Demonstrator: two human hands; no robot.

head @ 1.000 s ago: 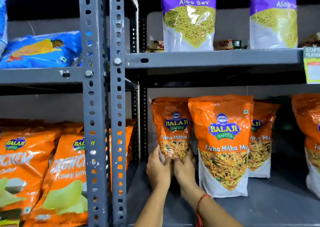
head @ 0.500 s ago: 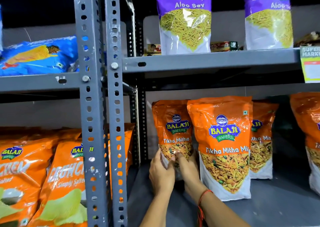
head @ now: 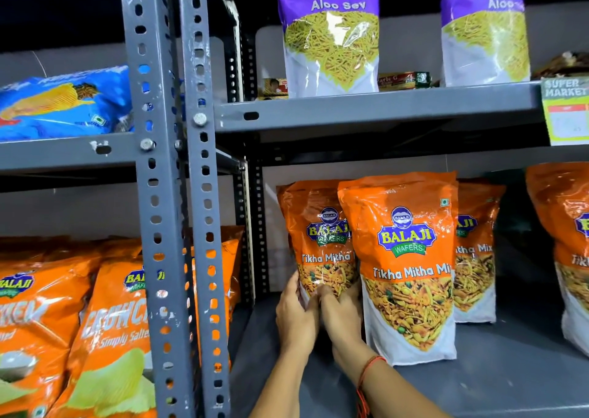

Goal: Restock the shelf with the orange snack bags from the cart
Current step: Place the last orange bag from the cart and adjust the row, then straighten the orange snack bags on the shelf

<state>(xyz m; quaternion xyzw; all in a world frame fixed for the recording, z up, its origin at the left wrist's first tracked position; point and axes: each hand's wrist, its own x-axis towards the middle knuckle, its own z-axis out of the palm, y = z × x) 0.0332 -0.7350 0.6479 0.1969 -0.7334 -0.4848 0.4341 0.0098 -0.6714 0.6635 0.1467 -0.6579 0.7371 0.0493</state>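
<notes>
Both hands are gripping the bottom of one orange snack bag [head: 318, 242], which is standing upright at the back left of the grey shelf [head: 478, 385]. The left hand [head: 294, 319] is wrapping its fingers [head: 294, 285] around the bag's left lower edge, and the right hand [head: 342, 315] is pressing against the lower front; its fingertips seem closed on the bag, though they are partly hidden. A second orange bag [head: 404, 268] is standing just beside it, further forward and overlapping its right side. Purple bags [head: 331, 35] are standing on the shelf above.
</notes>
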